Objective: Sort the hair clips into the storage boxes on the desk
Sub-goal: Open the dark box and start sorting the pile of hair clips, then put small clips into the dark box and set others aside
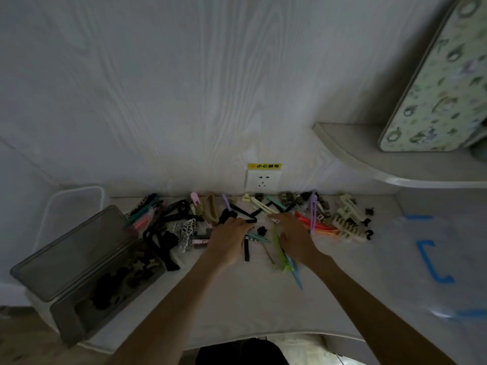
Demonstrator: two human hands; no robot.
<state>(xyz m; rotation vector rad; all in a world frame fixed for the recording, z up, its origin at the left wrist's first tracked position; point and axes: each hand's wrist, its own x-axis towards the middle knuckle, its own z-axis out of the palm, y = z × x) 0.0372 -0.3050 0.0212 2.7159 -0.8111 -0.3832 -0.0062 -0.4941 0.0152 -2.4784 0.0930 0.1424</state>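
Both hands are down in the pile now, palms to the desk (237, 299). The clips (263, 219) lie strewn in a long band along the back edge, right under the wall socket (262, 179), black ones thick on the left, cream claws (345, 219) out on the right. The left hand (228, 239) lies flat over a black strip clip (247, 250), fingers spread toward a small black flower clip (261, 229); whether it has pinched anything I cannot tell. The right hand (295, 239) rests across a green clip (278, 250) and a blue one (295, 272), fingers curled on them, though a true grasp is not clear from here (the light is dim). Orange clips (320, 227) and a purple one (313, 212) sit just beside that hand. At the left the grey box (76, 320) stands open, lid (71, 251) tipped back, dark clips already inside. Behind it a clear box (76, 204) sits against the wall.
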